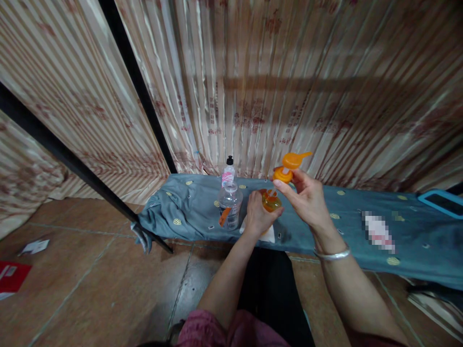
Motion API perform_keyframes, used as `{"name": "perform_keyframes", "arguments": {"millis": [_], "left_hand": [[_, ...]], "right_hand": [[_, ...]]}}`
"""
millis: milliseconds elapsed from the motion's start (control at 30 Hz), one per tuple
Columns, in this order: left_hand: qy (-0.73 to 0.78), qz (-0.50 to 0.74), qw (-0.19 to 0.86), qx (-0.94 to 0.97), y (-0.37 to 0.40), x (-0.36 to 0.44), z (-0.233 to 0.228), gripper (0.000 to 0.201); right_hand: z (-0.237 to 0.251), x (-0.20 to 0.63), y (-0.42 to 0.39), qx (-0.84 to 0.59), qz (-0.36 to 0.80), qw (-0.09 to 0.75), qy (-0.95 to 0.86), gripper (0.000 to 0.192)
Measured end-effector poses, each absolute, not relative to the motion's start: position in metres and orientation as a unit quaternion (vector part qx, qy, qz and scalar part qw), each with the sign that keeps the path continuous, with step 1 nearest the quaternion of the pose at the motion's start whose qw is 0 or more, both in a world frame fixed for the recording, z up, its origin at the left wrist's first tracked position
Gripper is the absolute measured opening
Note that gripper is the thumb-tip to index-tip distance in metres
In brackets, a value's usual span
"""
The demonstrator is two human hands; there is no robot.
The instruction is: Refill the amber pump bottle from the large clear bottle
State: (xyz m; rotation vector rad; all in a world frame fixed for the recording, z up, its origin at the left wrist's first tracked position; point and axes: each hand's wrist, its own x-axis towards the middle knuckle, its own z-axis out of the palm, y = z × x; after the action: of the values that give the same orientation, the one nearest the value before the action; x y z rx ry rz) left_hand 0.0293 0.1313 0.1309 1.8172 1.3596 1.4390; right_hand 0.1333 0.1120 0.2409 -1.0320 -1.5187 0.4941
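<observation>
Between the thumb and fingers of my right hand [306, 195] is an orange pump top [291, 160], held up with its spout pointing right. My left hand [258, 214] is wrapped round a squat bottle of amber liquid [272, 203] below it. The lower end of the pump's tube shows at the bottle's mouth. A white sheet, perhaps a tissue [268, 235], lies under that bottle. Just left of my left hand stands a clear plastic bottle [231, 200] without a cap, an orange label on its side. Behind it is a bottle with a black cap [229, 169] and a pink label.
A grey-green cloth with yellow prints [195, 212] covers the long narrow surface. On its right lie a blurred packet [378, 232] and a blue-framed object [443, 202]. Black poles [141, 91] slant at the left before a striped curtain [253, 62]. A red item [14, 277] lies on the tiled floor.
</observation>
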Motion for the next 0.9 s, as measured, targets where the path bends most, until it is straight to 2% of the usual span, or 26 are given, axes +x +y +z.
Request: {"name": "perform_keyframes", "arguments": {"millis": [233, 333, 533, 667, 900], "left_hand": [[0.488, 0.52, 0.229, 0.662, 0.13, 0.028, 0.133, 0.06], [0.483, 0.523, 0.233, 0.663, 0.13, 0.028, 0.133, 0.06], [0.486, 0.527, 0.227, 0.659, 0.13, 0.028, 0.133, 0.06], [0.484, 0.527, 0.225, 0.661, 0.129, 0.028, 0.133, 0.06], [0.493, 0.53, 0.208, 0.658, 0.131, 0.029, 0.133, 0.059]], "right_hand": [[0.242, 0.134, 0.111, -0.395, 0.269, 0.629, -0.613, 0.03], [0.245, 0.135, 0.108, -0.386, 0.26, 0.659, -0.591, 0.033], [0.241, 0.139, 0.111, -0.364, 0.297, 0.664, -0.582, 0.027], [0.247, 0.151, 0.107, -0.366, 0.283, 0.691, -0.555, 0.023], [0.298, 0.195, 0.078, -0.316, 0.175, 0.792, -0.492, 0.028]]}}
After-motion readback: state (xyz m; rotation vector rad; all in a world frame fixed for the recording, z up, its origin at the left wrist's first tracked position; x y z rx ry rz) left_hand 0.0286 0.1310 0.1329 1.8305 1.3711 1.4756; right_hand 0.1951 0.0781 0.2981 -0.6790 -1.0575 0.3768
